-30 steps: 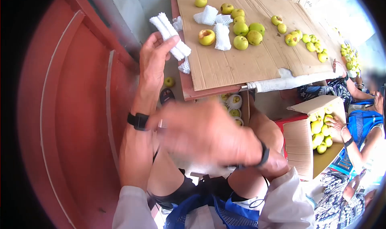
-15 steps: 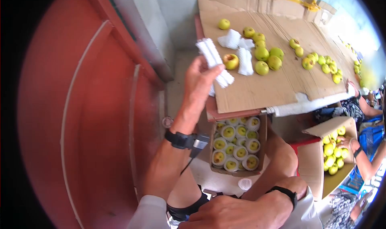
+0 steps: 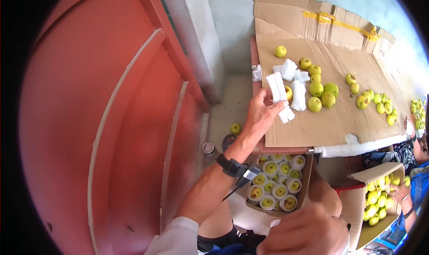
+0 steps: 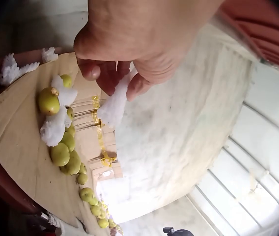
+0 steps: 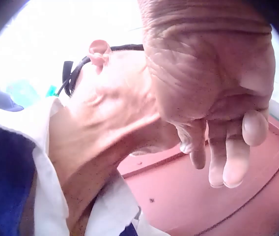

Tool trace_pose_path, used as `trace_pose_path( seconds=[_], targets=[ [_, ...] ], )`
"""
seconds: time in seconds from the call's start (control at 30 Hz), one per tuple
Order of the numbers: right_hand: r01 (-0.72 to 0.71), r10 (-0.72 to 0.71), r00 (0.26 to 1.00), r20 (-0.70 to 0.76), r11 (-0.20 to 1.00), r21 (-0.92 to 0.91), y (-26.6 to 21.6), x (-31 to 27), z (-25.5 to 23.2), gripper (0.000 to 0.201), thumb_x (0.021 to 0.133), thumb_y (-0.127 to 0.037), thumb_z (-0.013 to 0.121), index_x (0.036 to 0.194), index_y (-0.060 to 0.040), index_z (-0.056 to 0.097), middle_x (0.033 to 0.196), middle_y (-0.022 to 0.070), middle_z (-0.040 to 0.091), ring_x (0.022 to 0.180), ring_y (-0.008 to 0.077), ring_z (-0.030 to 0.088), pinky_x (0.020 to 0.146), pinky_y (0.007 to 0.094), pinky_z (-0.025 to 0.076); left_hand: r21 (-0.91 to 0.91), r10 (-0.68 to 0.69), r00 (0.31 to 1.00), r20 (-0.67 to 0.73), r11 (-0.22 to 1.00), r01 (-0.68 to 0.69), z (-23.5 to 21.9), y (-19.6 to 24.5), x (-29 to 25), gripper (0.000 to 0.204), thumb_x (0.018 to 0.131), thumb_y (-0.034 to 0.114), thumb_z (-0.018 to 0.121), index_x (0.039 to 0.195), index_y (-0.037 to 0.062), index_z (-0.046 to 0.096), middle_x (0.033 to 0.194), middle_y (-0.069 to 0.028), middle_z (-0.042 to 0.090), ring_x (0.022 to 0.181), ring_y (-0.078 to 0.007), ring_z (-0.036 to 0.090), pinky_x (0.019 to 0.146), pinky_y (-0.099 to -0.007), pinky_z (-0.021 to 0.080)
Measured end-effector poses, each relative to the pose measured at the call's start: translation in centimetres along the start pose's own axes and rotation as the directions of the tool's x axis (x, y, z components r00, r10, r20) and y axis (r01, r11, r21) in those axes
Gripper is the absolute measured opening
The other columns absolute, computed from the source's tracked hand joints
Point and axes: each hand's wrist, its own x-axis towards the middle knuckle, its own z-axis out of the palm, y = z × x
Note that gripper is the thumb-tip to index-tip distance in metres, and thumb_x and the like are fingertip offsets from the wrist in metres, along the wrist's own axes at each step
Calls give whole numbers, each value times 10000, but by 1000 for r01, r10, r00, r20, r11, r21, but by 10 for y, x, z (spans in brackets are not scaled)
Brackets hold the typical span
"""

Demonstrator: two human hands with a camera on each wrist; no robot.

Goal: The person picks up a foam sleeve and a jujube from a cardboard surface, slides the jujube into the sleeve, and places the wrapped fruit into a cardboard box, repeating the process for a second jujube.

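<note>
My left hand [image 3: 261,114] pinches a flattened white foam fruit net [image 3: 275,87] between thumb and fingers, over the cardboard's near left corner. In the left wrist view the foam net [image 4: 114,109] hangs from the fingertips. Behind it in the head view, a bruised apple [image 3: 289,93] is partly hidden, with another foam net [image 3: 298,95] lying beside it. My right hand [image 3: 308,237], blurred, is low near my lap. The right wrist view shows this hand [image 5: 213,78] with relaxed fingers and nothing in them, close to the wearer's neck.
Loose green apples [image 3: 316,89] lie along the cardboard sheet [image 3: 290,132]. Below the table edge stands a box of foam-netted apples [image 3: 279,191]. At right, another person's hand reaches into a carton of bare apples [image 3: 375,204]. A red door [image 3: 120,121] borders the left.
The head view has swung, shifting the scene rightward and down. My left hand keeps its hold on the foam net. My right hand has dropped from mid-view toward the lap.
</note>
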Motion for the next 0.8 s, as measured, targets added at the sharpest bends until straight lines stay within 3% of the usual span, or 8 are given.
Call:
trace_pose_path(
  seconds=[0.07, 0.1, 0.13, 0.2, 0.3, 0.37, 0.5, 0.8],
  targets=[
    [-144, 192, 963, 188, 959, -245, 12, -12, -8, 192, 896, -150, 707, 1014, -4, 671, 877, 122, 715, 674, 212, 690, 515, 334, 490, -7, -2, 1000, 3, 1000, 2, -4, -6, -2, 469, 894, 87, 755, 1320, -25, 593, 1176, -67, 694, 1060, -127, 650, 947, -305, 528],
    [-292, 283, 947, -153, 956, -38, 21, -15, -7, 215, 902, -151, 727, 1040, 5, 676, 912, 127, 725, 718, 192, 695, 558, 316, 505, 46, 19, 1000, 13, 999, -20, -6, -9, 0, 466, 897, 74, 751, 1323, -23, 589, 1174, -65, 693, 1057, -123, 650, 938, -304, 532],
    [-349, 400, 795, -456, 917, 195, 35, -17, -6, 239, 908, -152, 747, 1066, 14, 680, 947, 132, 736, 762, 172, 699, 602, 299, 520, 98, 45, 999, 29, 994, -48, -4, -9, 1, 462, 900, 61, 747, 1325, -21, 585, 1173, -63, 691, 1054, -120, 650, 929, -302, 537],
    [-465, 679, 370, -634, 726, 507, 77, -15, -13, 313, 892, -127, 787, 1137, 34, 677, 913, 115, 731, 836, 202, 698, 745, 329, 555, -24, 94, 996, 3, 995, -93, 8, 5, -10, 460, 865, 43, 788, 1286, 1, 607, 1096, -55, 703, 938, -116, 661, 824, -295, 568],
    [-596, 515, 306, -801, 759, 261, 156, -38, -21, 373, 894, -194, 795, 1147, 49, 667, 933, 139, 730, 880, 217, 692, 807, 360, 556, 89, 83, 992, 98, 992, -92, 8, 0, -10, 458, 879, 56, 798, 1291, 5, 606, 1127, -51, 694, 980, -119, 656, 849, -299, 562],
    [-620, 422, 340, -840, 773, 138, 184, -47, -15, 400, 912, -233, 779, 1154, 62, 662, 963, 149, 726, 930, 217, 684, 857, 370, 546, 19, 116, 979, 165, 993, -121, 14, 4, -13, 454, 888, 86, 814, 1290, 20, 614, 1142, -50, 690, 1016, -126, 650, 872, -304, 555],
    [-494, 623, 432, -652, 769, 407, 202, -61, -18, 380, 927, -233, 750, 1146, 71, 685, 1032, 130, 730, 977, 186, 668, 875, 339, 527, 80, 57, 978, 198, 994, -74, 25, 7, -19, 460, 886, 99, 824, 1284, 7, 612, 1122, -47, 690, 1009, -114, 647, 891, -298, 549],
    [-453, 720, 316, -618, 687, 569, 199, -79, -18, 314, 996, -233, 652, 1147, 37, 705, 957, 42, 693, 900, 131, 606, 808, 298, 492, -25, -147, 955, 257, 987, 159, 9, -1, -16, 327, 930, 222, 781, 1173, 46, 650, 1014, -2, 695, 886, -70, 616, 741, -231, 464]
  ],
)
